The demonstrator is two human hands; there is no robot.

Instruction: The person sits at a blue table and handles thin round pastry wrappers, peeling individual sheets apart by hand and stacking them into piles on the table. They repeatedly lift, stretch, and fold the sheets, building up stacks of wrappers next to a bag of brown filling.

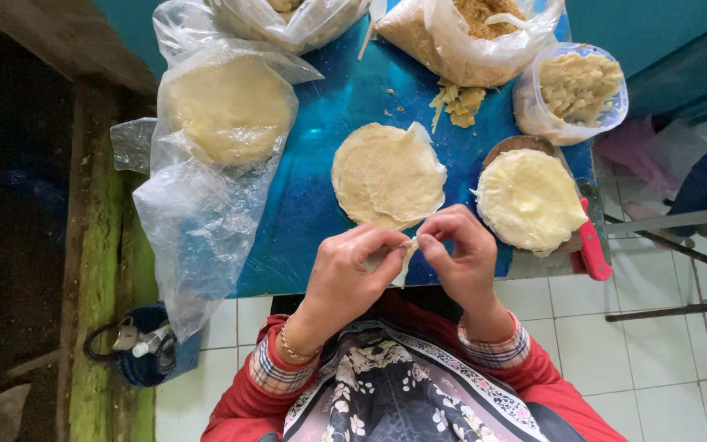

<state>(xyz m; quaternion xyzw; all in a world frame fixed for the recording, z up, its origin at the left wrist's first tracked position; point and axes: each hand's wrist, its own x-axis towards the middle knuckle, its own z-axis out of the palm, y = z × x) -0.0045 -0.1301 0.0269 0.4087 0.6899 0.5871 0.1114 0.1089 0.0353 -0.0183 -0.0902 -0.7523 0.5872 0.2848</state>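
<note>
Our left hand point(345, 274) and right hand point(461, 250) meet over near edge of blue counter point(312, 205), fingers point(386, 245) of both pinched shut on small pale dough wrapper point(403, 258); stack of thin round pale wrappers point(388, 174) just beyond, white round filling mound point(529, 199) at right.

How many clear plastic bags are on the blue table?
3. One big plastic bag lies at the left with a round pale stack inside. A second bag sits at the top edge, cut off. A third bag at top right holds brown crumbs. More may lie outside the picture.
</note>
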